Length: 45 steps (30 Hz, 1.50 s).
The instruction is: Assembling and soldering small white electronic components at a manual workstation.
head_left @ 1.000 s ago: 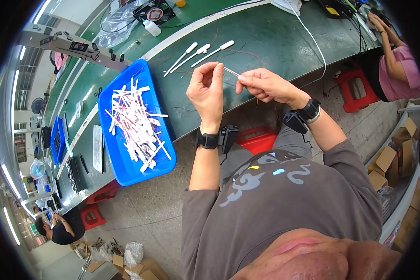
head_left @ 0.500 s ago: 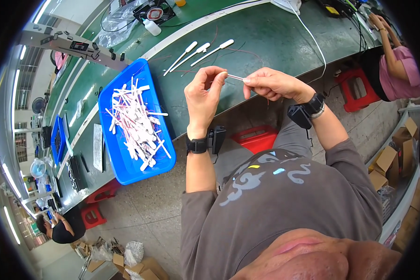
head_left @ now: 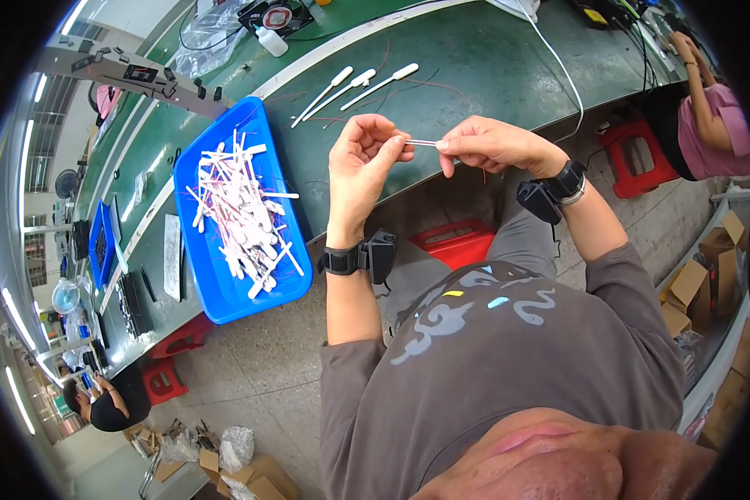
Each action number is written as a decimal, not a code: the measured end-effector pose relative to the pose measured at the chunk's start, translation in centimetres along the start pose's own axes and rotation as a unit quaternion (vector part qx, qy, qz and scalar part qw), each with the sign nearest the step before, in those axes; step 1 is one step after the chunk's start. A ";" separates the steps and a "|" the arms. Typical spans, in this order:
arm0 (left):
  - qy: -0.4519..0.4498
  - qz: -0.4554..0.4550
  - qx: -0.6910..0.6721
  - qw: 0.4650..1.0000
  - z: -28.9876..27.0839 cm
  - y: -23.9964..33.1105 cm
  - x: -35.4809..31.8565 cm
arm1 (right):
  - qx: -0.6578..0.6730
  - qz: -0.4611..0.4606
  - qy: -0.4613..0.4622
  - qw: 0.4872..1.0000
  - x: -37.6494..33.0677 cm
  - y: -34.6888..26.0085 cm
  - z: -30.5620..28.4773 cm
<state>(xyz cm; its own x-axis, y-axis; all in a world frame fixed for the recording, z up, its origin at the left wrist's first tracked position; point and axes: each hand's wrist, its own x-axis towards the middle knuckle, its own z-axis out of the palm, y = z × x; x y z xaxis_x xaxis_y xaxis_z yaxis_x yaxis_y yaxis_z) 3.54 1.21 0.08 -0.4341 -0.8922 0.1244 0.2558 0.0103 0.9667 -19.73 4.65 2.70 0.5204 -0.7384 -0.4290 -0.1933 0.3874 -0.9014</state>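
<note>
A thin, pale tube or stick spans the gap between my hands, just over the near edge of the green table. My left hand pinches its left end between thumb and forefinger, the other fingers loosely curled. At the other end, my right hand has its thumb and fingers closed on it. A thin reddish wire hangs below the right fingers. Beyond my hands lie three white pipette-shaped pieces with long thin stems. To the left, a blue tray holds a heap of similar white pieces with reddish wires.
A white bottle and a fan are at the back. A white cable crosses the table at right. Red stools stand below the edge. A person in pink works at far right.
My left fingers have spread a little and the hand has tipped. The tube now lies more nearly level. My right hand has barely moved, still holding its end.
</note>
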 end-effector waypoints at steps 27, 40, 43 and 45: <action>0.149 0.017 -0.056 0.987 3.0 -2.4 -1.5 | -0.039 -0.049 0.059 0.996 0.9 1.0 1.7; 0.090 -0.024 -0.029 0.995 1.4 -1.9 -2.1 | -0.036 -0.028 0.028 0.999 0.9 1.4 1.3; 0.095 -0.040 -0.054 0.993 1.5 -1.7 -2.2 | -0.056 -0.023 0.037 0.997 0.9 1.1 1.3; 0.098 -0.048 -0.066 0.992 1.6 -1.8 -2.2 | -0.067 -0.021 0.041 0.997 1.0 1.2 1.4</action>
<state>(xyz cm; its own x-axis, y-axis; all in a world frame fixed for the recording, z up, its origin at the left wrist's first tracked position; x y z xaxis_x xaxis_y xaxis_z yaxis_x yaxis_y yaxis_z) 2.65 3.93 -1.57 -0.2897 -0.9568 -0.0257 0.3381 -0.1274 0.9325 -18.26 5.18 1.24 0.4608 -0.7974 -0.3896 -0.2846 0.2831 -0.9159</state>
